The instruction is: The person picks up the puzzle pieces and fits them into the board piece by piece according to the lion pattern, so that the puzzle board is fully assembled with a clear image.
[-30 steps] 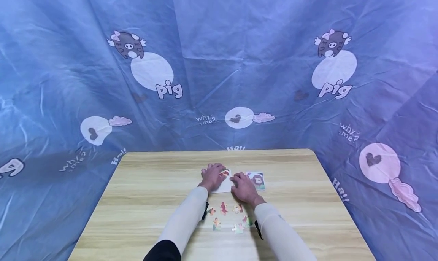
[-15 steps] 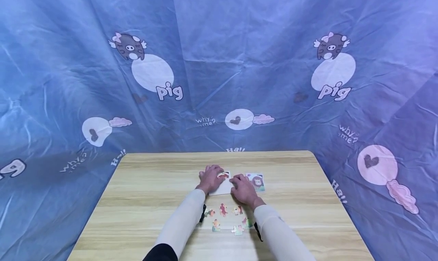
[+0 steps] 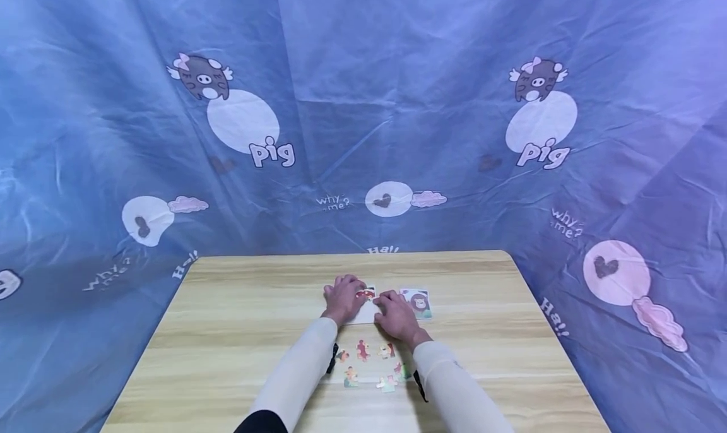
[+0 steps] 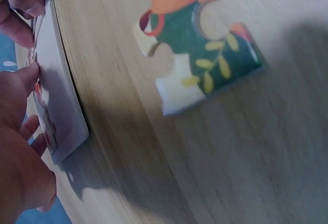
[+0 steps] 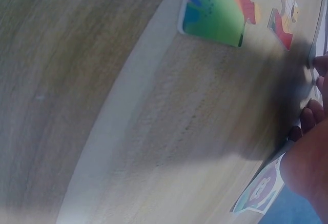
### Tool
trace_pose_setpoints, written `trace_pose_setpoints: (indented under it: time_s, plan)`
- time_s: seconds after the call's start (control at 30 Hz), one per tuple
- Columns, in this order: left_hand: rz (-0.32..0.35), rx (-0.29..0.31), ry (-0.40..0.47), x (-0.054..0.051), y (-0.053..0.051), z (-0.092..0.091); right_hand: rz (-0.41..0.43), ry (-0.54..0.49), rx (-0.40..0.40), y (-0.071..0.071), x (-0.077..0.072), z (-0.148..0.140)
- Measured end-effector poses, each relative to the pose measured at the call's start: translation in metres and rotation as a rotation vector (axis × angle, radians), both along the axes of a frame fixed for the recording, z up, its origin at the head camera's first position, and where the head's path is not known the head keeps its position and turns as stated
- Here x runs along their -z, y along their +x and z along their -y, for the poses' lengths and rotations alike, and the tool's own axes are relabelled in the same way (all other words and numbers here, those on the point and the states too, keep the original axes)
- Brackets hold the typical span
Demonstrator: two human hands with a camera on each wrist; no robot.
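Note:
On the table lies a white puzzle board (image 3: 361, 315), with colourful jigsaw pieces (image 3: 366, 293) at its far edge. My left hand (image 3: 342, 302) rests over the board's left side, fingers spread. In the left wrist view its fingertip (image 4: 32, 70) touches the picture surface. My right hand (image 3: 396, 316) is at the board's right edge, its fingertips touching there. Whether they pinch a piece is hidden. Several loose jigsaw pieces (image 3: 363, 349) lie nearer me, between my forearms. One green and orange piece (image 4: 179, 44) shows large in the left wrist view.
A square lion picture card (image 3: 419, 303) lies just right of my right hand. A green corner piece (image 5: 215, 14) lies near the right wrist. The pale wooden tabletop (image 3: 244, 332) meets a blue printed cloth (image 3: 341, 136) behind it.
The whole head view has shifted slightly left. Both hands stay at the board with only small finger movements, and the loose pieces keep their places.

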State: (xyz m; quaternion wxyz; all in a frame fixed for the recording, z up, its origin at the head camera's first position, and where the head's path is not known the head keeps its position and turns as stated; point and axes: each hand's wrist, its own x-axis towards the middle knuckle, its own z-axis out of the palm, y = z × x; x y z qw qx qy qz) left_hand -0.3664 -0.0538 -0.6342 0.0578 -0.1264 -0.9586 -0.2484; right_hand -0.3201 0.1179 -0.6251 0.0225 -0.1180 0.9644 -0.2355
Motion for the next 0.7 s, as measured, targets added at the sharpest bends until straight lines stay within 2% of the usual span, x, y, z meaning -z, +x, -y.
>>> trace_pose_setpoints:
  time_s: [0.17,0.4,0.5,0.7]
  plan:
    - [0.005,-0.004,-0.026,-0.008,0.003,-0.004,-0.003,0.011,-0.005,0.000,0.000,0.000]
    - [0.028,-0.009,-0.005,-0.017,0.008,-0.005,-0.017,-0.007,0.011,0.000,0.001,0.002]
    - [0.043,-0.005,-0.020,-0.015,0.008,-0.006,-0.016,0.009,0.014,0.000,0.002,0.002]
    - [0.020,0.003,-0.053,-0.011,0.006,-0.010,-0.007,0.016,0.015,0.000,0.002,0.001]
